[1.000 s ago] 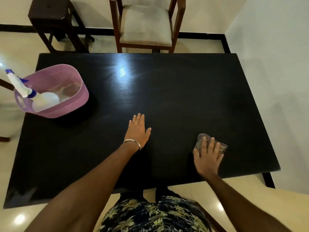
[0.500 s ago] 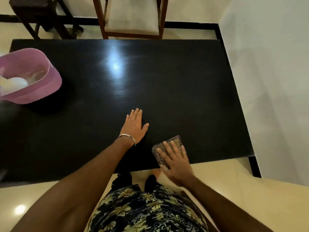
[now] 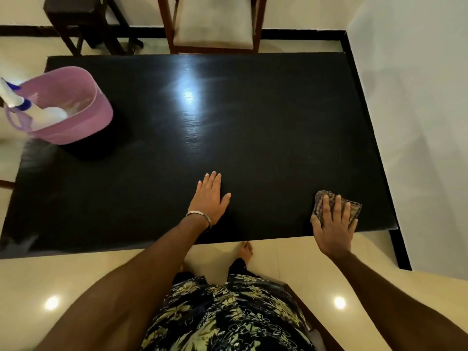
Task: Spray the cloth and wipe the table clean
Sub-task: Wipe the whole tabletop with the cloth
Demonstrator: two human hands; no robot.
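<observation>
Partly hidden under the flat, spread right hand (image 3: 333, 229), the checked cloth (image 3: 354, 207) lies at the black table's (image 3: 266, 127) near right corner. Left hand (image 3: 211, 198) rests flat, empty — spray bottle (image 3: 15, 101) leans in the pink basket (image 3: 76, 122), far left, its nozzle cut off.

We see a ceiling light glaring white off the glossy black rectangular table (image 3: 253, 138), two bright spots on the cream tiled floor (image 3: 304, 257), blurred left edges, and wide-angle bowing.

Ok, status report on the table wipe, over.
Left hand flat on table, empty. Right hand pressing cloth at near right corner. Spray bottle in basket, far left.
</observation>
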